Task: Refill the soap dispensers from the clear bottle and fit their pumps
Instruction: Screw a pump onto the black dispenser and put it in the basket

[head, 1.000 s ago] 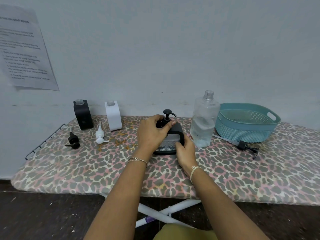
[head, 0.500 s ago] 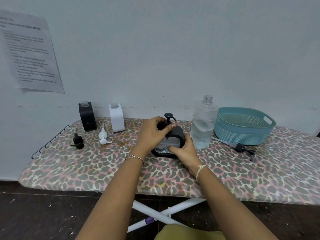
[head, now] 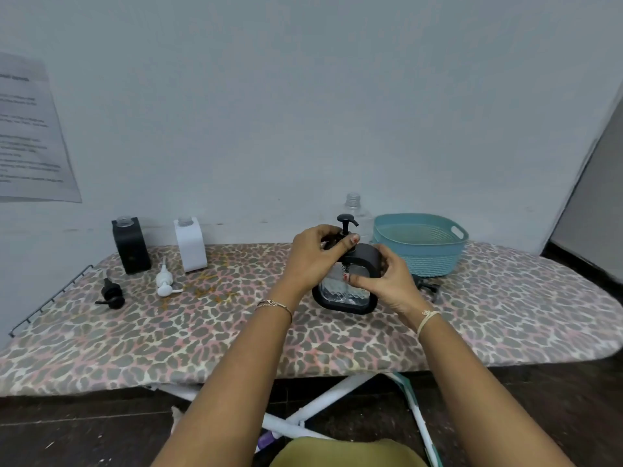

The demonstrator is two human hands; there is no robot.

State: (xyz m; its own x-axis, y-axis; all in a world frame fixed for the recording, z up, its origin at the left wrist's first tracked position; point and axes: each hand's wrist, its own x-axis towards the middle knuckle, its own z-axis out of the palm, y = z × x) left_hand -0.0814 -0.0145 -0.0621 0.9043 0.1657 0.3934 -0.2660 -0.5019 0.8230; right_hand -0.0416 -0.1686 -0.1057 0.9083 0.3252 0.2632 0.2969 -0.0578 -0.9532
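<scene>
A black-framed glass dispenser (head: 344, 294) stands at the middle of the board, tilted toward me. My left hand (head: 312, 256) pinches the collar of its black pump (head: 346, 222). My right hand (head: 384, 281) grips the dispenser's right side and top. The clear bottle (head: 353, 201) stands uncapped behind it, mostly hidden by my hands. At the back left stand a black dispenser (head: 130, 246) and a white dispenser (head: 190, 245), both without pumps. A loose black pump (head: 111, 294) and a loose white pump (head: 165, 281) lie in front of them.
A teal basket (head: 421, 244) sits at the back right beside the bottle. Another black pump (head: 428, 286) lies in front of the basket, partly hidden by my right hand. The leopard-print ironing board (head: 236, 332) has a wire rack (head: 47, 299) at its left end.
The view has shifted, so everything sits further right in frame. My right hand moved up from the dispenser's lower side to its top corner. My left hand stays on the pump collar.
</scene>
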